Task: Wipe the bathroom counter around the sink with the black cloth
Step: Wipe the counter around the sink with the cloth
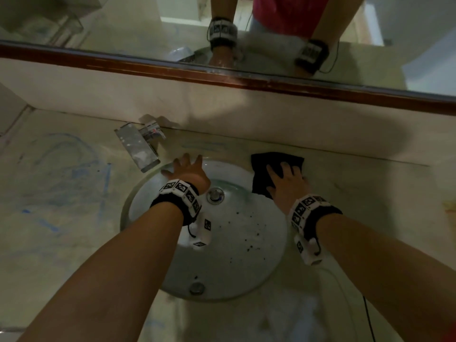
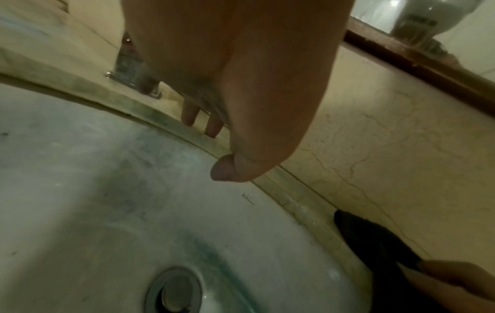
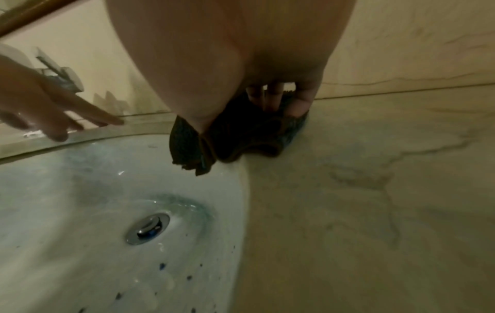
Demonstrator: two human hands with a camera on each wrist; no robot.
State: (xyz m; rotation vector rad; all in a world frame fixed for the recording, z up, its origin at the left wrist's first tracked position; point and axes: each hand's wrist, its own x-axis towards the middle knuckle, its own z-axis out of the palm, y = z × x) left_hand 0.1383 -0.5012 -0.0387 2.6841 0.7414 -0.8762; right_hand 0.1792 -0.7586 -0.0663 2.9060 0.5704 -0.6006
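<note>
Bare forearms, black wristbands (image 1: 313, 215) ringed with white blocks bearing black square markers, a white camera pod (image 1: 202, 230) under each wrist, thin black cable, perhaps a pink-red top mirrored above

Dim beige wall (image 1: 246, 112), wood-framed mirror (image 1: 123, 25)

Black cloth (image 1: 264, 174) lies crumpled on counter (image 1: 357, 193) at sink (image 1: 234, 243) rim, corner overhanging basin.

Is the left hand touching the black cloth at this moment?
No, the left hand is spread over the sink's far rim, apart from the black cloth, which lies under the right hand.
</note>
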